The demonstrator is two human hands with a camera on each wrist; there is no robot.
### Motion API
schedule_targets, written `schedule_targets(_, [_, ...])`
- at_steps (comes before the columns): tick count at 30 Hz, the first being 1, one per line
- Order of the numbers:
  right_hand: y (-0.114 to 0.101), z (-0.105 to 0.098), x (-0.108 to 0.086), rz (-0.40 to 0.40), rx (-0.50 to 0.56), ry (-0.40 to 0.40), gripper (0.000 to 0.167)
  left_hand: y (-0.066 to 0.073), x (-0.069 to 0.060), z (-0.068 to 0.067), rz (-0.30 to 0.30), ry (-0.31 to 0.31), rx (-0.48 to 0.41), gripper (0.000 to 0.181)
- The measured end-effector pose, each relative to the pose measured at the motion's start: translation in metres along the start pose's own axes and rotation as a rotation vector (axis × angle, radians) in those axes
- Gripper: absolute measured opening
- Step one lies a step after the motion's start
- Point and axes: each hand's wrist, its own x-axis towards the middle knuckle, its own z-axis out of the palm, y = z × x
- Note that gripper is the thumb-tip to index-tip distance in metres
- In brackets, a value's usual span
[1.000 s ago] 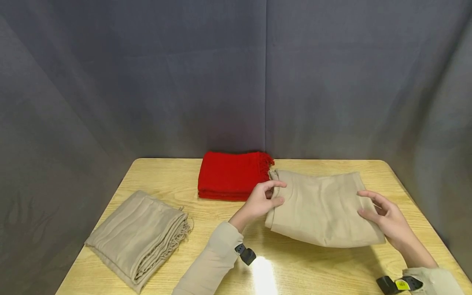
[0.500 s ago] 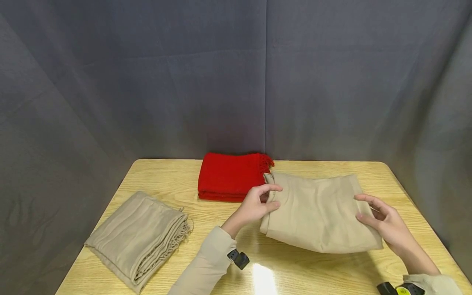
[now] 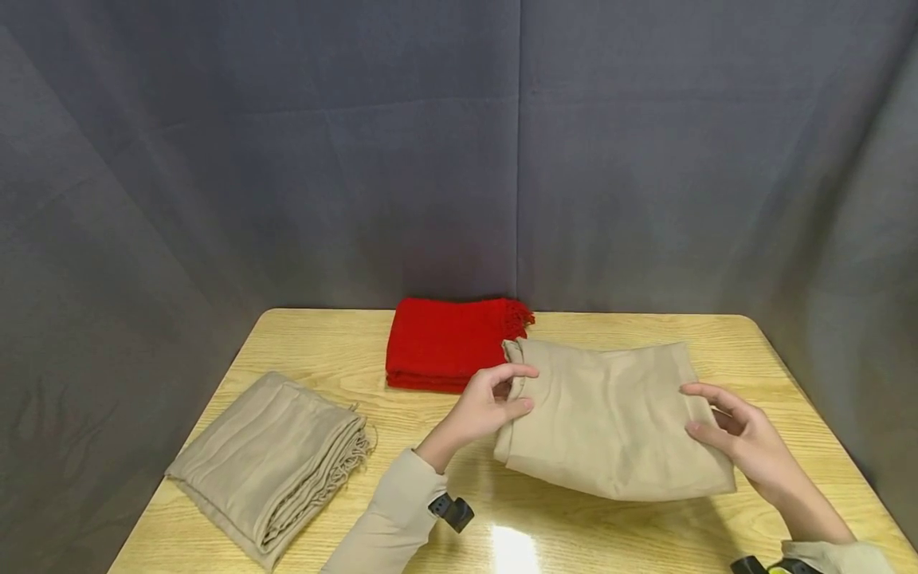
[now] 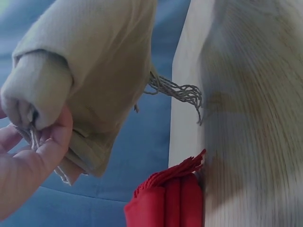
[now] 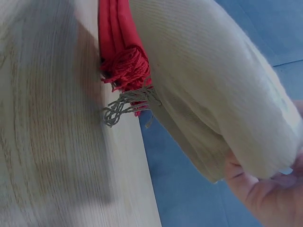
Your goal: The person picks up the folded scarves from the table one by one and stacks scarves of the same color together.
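During the last second the beige cloth (image 3: 610, 422) has shifted a little to the left and nearer to the person, and both hands have gone together with it. It keeps its folded shape. The left hand (image 3: 488, 402) pinches its left edge between thumb and fingers; the right hand (image 3: 753, 446) pinches the right edge in the same manner. The beige cloth is in the air above the right part of the counter (image 3: 323, 335), and its shadow lies beneath. From its underside a fringe (image 4: 177, 90) hangs down; whether this touches the counter, I cannot tell.

The red cloth (image 3: 445, 343), at the back of the counter, has not moved, and neither has the tan cloth (image 3: 268, 462) at the left. In the head view, the beige cloth now covers slightly more of the red cloth's near right corner; I cannot tell if they touch. For the work, I judge this to be a carrying moment: the position is changing, the fold is not, and the setting down is not yet done.
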Motion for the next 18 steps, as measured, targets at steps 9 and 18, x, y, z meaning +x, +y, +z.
schedule_targets(9, [-0.001, 0.006, 0.002, -0.053, -0.001, -0.018, 0.047, 0.004, -0.006, -0.005, 0.007, 0.007, 0.003, 0.035])
schedule_targets(18, [-0.001, 0.017, 0.002, -0.053, 0.008, -0.055, 0.047, 0.003, -0.019, -0.012, 0.002, 0.016, 0.016, 0.033])
